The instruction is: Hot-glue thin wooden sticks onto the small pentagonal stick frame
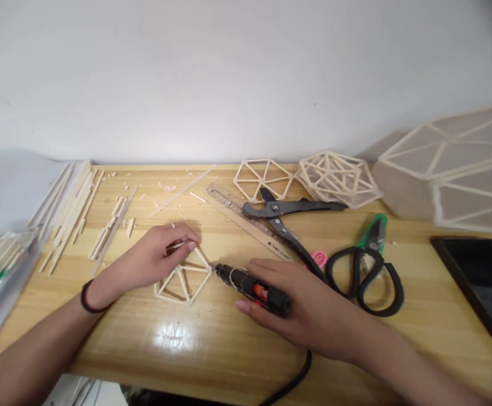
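At the left of the surface [127,344], loose sticks [66,211] are laid out. Near the middle, the upper corner of a small stick frame [184,286] is pinched between the thumb and fingers of the left hand [157,254]. At its right corner a glue gun [241,280] is aimed, clasped by the curled right hand [305,304]; whether tip and frame touch cannot be told. Farther right, scissors [375,239] and a phone [474,265] are laid down.

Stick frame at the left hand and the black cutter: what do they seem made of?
Stick frame: probably bare wood, going by its pale, matte sticks; whitish joints may be glue. Black cutter: likely metal with a dark finish, given the bright rivets; coating unclear.
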Tool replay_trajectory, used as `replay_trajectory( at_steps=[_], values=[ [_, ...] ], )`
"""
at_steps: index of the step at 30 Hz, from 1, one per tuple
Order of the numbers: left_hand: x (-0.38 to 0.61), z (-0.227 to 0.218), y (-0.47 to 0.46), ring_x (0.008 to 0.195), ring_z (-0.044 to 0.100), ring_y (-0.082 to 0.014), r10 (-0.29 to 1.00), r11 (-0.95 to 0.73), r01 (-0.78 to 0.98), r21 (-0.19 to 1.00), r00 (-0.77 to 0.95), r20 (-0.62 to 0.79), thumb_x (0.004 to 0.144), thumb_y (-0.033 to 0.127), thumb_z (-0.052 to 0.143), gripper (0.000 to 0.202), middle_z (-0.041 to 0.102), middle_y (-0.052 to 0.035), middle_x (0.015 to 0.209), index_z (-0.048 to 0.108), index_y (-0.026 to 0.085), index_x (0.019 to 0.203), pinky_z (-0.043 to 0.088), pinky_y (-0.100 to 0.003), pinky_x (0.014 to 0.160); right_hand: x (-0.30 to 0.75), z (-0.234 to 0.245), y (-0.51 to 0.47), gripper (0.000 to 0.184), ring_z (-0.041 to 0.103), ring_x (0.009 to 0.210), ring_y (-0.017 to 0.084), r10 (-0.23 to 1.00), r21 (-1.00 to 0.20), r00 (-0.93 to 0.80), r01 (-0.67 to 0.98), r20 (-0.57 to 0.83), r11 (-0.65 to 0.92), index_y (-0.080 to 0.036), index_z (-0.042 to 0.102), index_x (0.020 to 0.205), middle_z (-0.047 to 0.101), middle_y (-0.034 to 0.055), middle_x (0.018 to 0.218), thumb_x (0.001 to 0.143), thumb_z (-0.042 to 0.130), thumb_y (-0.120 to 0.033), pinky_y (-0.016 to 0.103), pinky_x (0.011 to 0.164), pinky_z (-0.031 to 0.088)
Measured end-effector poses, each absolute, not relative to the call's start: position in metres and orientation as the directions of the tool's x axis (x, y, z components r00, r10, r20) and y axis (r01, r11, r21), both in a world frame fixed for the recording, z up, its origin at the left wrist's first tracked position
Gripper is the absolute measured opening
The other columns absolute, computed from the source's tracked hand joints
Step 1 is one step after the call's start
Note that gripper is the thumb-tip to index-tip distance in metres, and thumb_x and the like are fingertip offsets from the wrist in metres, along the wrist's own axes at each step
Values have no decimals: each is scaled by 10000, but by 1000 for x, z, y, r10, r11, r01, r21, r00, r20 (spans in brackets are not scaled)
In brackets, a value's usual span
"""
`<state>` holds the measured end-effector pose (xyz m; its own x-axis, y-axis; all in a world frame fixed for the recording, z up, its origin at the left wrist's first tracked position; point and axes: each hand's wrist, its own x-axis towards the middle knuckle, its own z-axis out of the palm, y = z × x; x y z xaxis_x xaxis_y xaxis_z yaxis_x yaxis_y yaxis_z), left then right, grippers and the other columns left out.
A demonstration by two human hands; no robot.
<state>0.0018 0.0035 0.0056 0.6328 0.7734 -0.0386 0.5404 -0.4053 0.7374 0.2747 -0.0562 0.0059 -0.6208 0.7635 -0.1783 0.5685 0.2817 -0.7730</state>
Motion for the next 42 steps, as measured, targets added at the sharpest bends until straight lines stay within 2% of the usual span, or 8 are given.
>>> replay_trajectory(
  at_steps=[12,29,36,42],
  values=[
    [2,5,4,789,632,-133,777,-396,551,735,628,-52,1009,226,531,163,694,-36,936,679,169,969,478,-221,696,274,5,-57,245,603,826,216,757,-775,-627,565,-181,283,-196,599,901,623,44,867,1001,566,-417,342,753,446],
    [0,2,4,722,614,-124,792,-389,593,705,606,-73,998,261,553,163,705,-31,909,690,174,986,455,-212,627,274,6,-58,252,605,758,198,775,-771,-617,557,-135,308,-217,522,801,617,28,817,967,617,-380,302,643,416],
    [1,3,4,685,591,-115,791,-394,594,702,608,-71,999,252,553,162,697,-21,883,692,175,969,447,-213,627,275,5,-59,220,612,765,200,771,-767,-623,556,-130,321,-216,550,839,628,38,836,966,622,-381,302,643,421],
    [0,1,5,724,613,-116,788,-409,585,700,614,-53,994,234,563,142,704,-21,906,692,176,979,450,-208,637,274,4,-58,236,615,778,215,768,-750,-624,576,-145,326,-219,533,826,619,39,833,969,612,-389,307,646,417]
  ],
)
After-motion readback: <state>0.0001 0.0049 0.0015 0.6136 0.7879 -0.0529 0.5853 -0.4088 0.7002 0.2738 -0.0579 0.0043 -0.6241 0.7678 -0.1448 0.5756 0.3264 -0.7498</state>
